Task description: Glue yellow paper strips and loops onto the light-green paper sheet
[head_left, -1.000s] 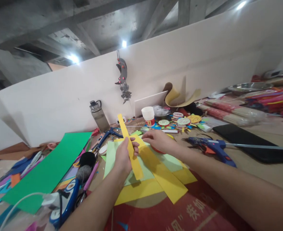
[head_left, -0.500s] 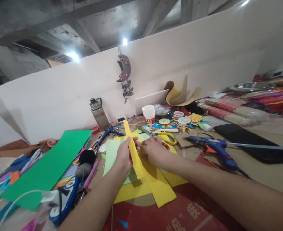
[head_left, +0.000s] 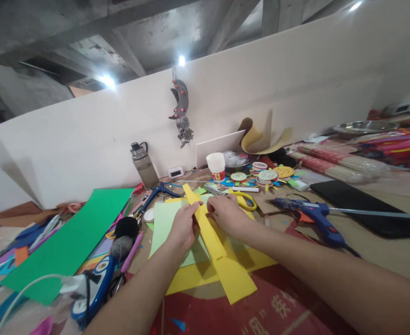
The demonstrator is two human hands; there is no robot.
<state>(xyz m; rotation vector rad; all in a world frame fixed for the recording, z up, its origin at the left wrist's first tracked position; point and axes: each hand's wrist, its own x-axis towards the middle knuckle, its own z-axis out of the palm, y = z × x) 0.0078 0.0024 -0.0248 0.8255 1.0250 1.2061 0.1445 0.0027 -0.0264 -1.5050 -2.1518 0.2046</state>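
Note:
A long yellow paper strip [head_left: 209, 229] slants across the middle, pinched near its upper part by my left hand [head_left: 184, 224], thumb on top. Close to its right edge, my right hand [head_left: 228, 215] has curled fingers; what they hold, if anything, is hidden. Below the raised strip lies another yellow paper piece [head_left: 238, 281]. Light green paper [head_left: 164, 221] spreads under my left hand, on top of a larger yellow sheet [head_left: 187, 279]. Scissors with a yellow handle [head_left: 249, 201] lie just beyond my right hand.
On the right lie a blue glue gun [head_left: 325, 225] and a black tablet-like slab [head_left: 368, 209]. Green card [head_left: 75, 237] and a blue-white device [head_left: 95, 288] with a cable are on the left. A bottle [head_left: 144, 167] and paper cups [head_left: 217, 166] stand behind.
The raised yellow strip has tilted, its far end coming lower and slightly right. My right hand has shifted slightly, and the red scissors handle beside it is no longer visible.

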